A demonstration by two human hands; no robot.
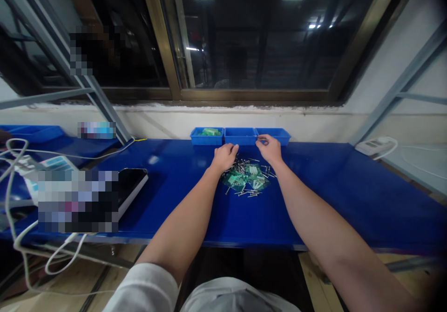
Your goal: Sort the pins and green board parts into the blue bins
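Over the back left of a pile of loose metal screws [249,192], my left hand [224,158] has its fingers curled together, and their tips are hidden. My right hand [270,149] is raised at the front of the blue bins, thumb and forefinger pinched. Whatever is in that pinch is too small to name. Small green-tinted plastic bags [234,179] with pale pieces in them lie among the screws. Behind my hands stand a left bin [207,140] with green packets [211,132], a middle bin [240,140] and a right bin [284,137].
The blue table [167,209] runs up to the wall under a window. On the left are a dark-screened device [134,181], partly blurred out, and white cables [14,209]. A white power strip [375,145] lies at the far right, by a grey metal frame [401,88].
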